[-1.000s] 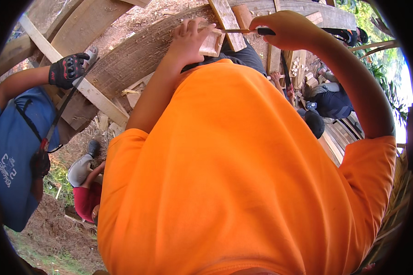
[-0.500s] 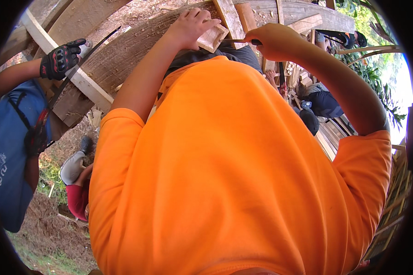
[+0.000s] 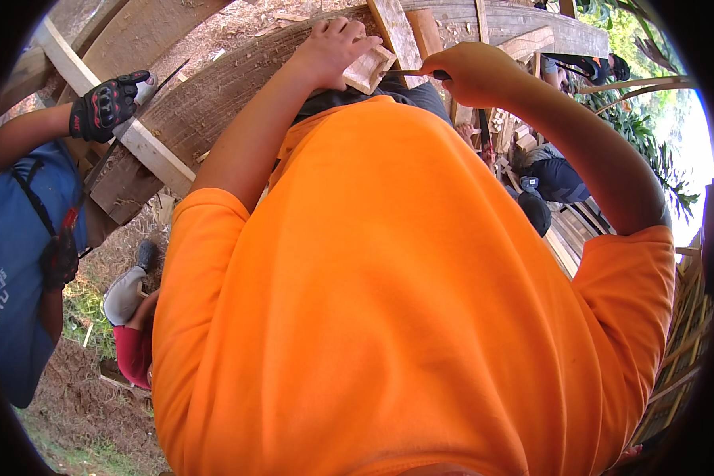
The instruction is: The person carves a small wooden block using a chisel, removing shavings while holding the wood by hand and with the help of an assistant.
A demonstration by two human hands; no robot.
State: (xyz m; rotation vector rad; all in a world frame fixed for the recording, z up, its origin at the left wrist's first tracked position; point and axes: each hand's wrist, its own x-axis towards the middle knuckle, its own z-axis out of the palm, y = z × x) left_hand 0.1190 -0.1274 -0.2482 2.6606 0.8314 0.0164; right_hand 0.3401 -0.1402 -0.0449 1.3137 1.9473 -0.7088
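My left hand [image 3: 335, 52] lies over a short wooden block [image 3: 370, 68], its fingers curled on the top and far side. The block's near end shows a pale cut face with a hollow or rim. To its right, my right hand [image 3: 474, 73] is closed round a thin hand tool with a black handle end [image 3: 442, 75]. The tool's slim shaft [image 3: 404, 73] points left, its tip at the block's right end. I cannot tell whether it is a chisel or a knife. Beneath the block are my dark trousers [image 3: 420, 95].
A big weathered plank [image 3: 214, 99] runs behind my hands, with upright boards [image 3: 397, 36] against it. At left a co-worker in blue with black gloves [image 3: 103, 107] holds a long dark blade [image 3: 103, 166] near a pale batten [image 3: 163, 155]. Other people crouch at right among wood pieces [image 3: 523, 139].
My hands and the block have barely moved; the tool's tip stays at the block. The co-worker's long blade at left has shifted down and left.
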